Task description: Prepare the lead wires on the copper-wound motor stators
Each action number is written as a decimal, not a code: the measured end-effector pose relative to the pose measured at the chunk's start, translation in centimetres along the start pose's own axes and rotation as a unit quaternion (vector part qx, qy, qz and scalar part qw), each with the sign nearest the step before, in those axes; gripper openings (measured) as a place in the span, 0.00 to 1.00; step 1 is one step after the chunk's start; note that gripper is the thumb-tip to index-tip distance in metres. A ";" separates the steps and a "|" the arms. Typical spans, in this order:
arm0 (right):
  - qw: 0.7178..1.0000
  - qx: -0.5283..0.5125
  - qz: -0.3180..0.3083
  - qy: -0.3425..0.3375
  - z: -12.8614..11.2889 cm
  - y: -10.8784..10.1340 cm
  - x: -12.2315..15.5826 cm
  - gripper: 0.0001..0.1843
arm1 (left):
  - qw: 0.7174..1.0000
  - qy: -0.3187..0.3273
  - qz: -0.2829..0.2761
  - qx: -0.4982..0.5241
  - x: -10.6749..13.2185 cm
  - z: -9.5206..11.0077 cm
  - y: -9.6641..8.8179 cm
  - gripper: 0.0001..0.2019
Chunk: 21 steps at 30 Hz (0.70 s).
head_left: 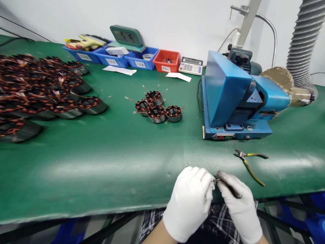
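My left hand, in a white glove, is curled closed near the front edge of the table. It holds a part whose body is hidden by the glove; a thin wire lead pokes out beyond the knuckles. Between the two hands show short bare wire ends. My right hand, gloved with dark-stained fingertips, pinches at these wires. Yellow-handled cutting pliers lie spread apart on the table, beyond my right hand. Farther back sits a small group of copper-wound motor stators with loose leads.
Many more stators crowd the left. A blue machine with a grey duct hose stands back right. Along the wall are blue bins, a red bin, a calculator and a digital clock. Paper strips lie before them.
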State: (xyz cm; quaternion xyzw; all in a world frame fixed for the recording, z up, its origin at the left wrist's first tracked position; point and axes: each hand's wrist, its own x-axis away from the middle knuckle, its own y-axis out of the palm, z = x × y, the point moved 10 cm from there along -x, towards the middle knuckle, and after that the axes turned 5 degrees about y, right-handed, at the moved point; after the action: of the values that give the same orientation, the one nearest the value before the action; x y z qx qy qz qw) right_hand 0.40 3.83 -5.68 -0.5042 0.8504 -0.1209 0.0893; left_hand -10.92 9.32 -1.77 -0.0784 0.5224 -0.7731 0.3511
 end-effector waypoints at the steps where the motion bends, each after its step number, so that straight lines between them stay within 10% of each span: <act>1: 0.999 0.024 -0.026 -0.041 -0.6 0.4 -0.1 0.13 | 1.000 0.004 -0.003 -0.005 0.0 0.0 0.0 0.12; 5: 0.995 0.073 -0.042 -0.054 -1.1 1.0 -0.8 0.06 | 0.999 0.037 -0.019 -0.011 0.0 0.3 0.2 0.08; 12: 0.912 -0.068 -0.298 0.274 2.5 5.0 0.8 0.22 | 0.990 0.125 -0.042 -0.041 0.2 1.3 0.3 0.10; 15: 0.948 0.056 -0.247 0.192 2.0 2.9 -0.1 0.13 | 0.991 0.123 -0.042 -0.027 0.1 1.2 0.3 0.10; 19: 0.962 0.240 -0.065 -0.113 -2.9 0.5 -0.2 0.07 | 0.992 0.122 -0.029 -0.014 0.1 1.1 0.3 0.09; 21: 0.979 0.173 -0.065 -0.084 -2.5 0.9 0.0 0.09 | 0.992 0.122 -0.023 -0.015 0.1 1.1 0.2 0.09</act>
State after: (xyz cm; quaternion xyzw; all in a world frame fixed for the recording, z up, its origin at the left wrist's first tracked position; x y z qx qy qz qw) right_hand -1.01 4.51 -3.53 -0.5438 0.7714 -0.2294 0.2381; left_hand -10.32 8.38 -1.51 -0.0008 0.5705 -0.7771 0.2657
